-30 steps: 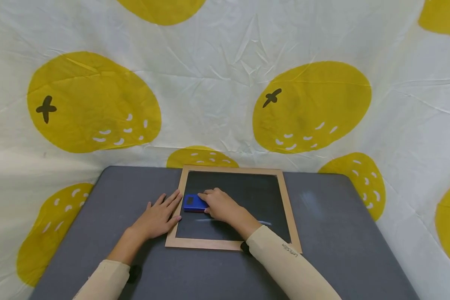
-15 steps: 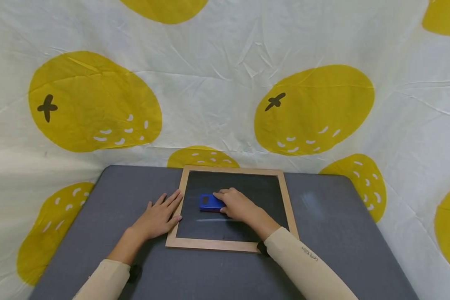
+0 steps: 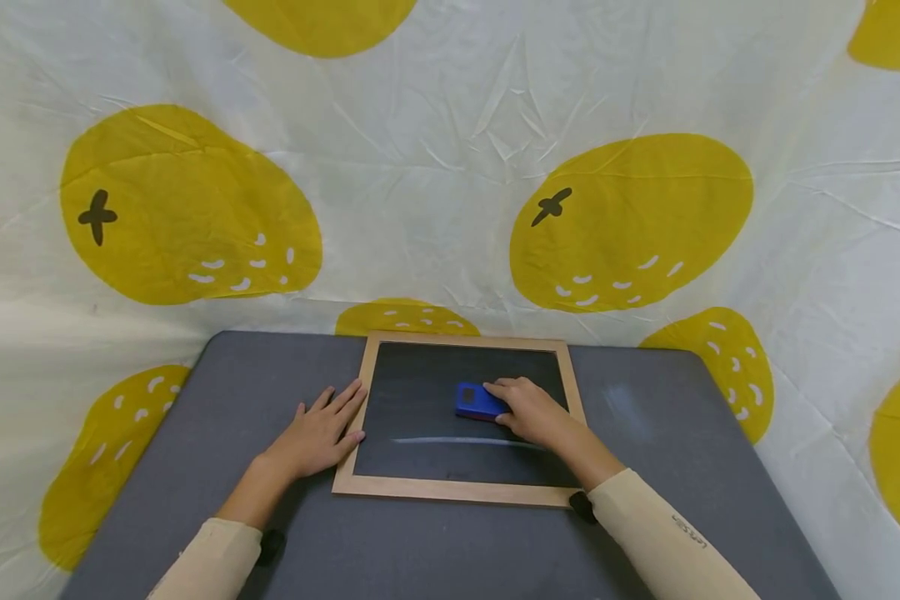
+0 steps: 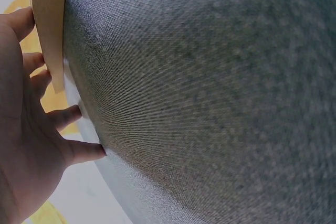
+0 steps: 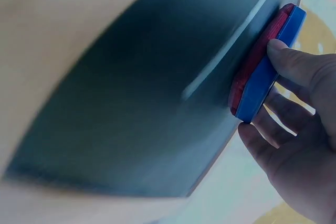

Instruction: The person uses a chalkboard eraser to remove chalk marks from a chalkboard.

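A small chalkboard (image 3: 427,375) in a light wooden frame lies on the grey table. My right hand (image 3: 532,410) grips a blue chalkboard eraser (image 3: 477,401) by its right end, right of the board's middle. In the right wrist view the eraser (image 5: 268,66) shows a red felt side facing the board, with the thumb along one edge and fingers behind. Below it runs a white chalk line (image 3: 457,440) across the board. My left hand (image 3: 311,436) rests with fingers spread against the left side of the frame; in the left wrist view fingertips touch the wooden frame (image 4: 50,30).
The grey table (image 3: 450,550) extends around the board on both sides and in front. A pale chalky smudge (image 3: 626,408) marks it to the right. Behind the table hangs a white cloth (image 3: 412,208) printed with large yellow fruit.
My right hand has slid the eraser from the board's left side towards the right, above the chalk line, more of which now shows. The left hand has stayed in place.
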Tool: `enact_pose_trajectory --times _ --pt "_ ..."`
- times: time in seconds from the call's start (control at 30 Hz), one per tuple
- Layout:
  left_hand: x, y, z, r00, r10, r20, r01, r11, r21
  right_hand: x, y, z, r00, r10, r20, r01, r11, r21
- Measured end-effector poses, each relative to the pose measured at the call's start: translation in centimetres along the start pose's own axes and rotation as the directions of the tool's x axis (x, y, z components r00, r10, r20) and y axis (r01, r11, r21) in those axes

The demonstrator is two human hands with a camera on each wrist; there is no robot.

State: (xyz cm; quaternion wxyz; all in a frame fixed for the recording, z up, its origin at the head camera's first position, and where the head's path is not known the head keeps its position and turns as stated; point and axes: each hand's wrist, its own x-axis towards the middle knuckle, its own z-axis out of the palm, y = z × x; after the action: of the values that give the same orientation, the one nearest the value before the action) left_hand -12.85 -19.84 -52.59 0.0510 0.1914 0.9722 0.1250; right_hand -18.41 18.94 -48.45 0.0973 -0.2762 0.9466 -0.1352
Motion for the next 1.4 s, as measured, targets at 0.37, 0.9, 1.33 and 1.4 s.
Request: enact_pose_trajectory --times 0.37,0.9,1.33,1.4 --pt "0.2 -0.1 0.2 1.000 0.002 0.004 -0.002 1.000 -0.001 -4.3 4.9 -0.7 0.998 0.025 -0.061 -0.028 0.999 -0.036" --pt "0.0 0.0 0.3 1.000 0.004 0.001 -0.004 1.000 0.003 -5.8 6.3 -0.3 0.991 -0.027 -0.128 0.021 0.999 -0.049" --pt "0.2 0.1 0.1 1.000 0.000 0.009 0.000 1.000 0.001 -5.0 5.8 -0.3 0.994 -0.026 -0.106 0.020 0.998 -0.054" --pt "0.1 0.1 0.2 1.000 0.001 0.010 -0.001 1.000 0.000 -4.7 5.4 -0.2 0.995 -0.019 -0.099 0.014 0.998 -0.057"
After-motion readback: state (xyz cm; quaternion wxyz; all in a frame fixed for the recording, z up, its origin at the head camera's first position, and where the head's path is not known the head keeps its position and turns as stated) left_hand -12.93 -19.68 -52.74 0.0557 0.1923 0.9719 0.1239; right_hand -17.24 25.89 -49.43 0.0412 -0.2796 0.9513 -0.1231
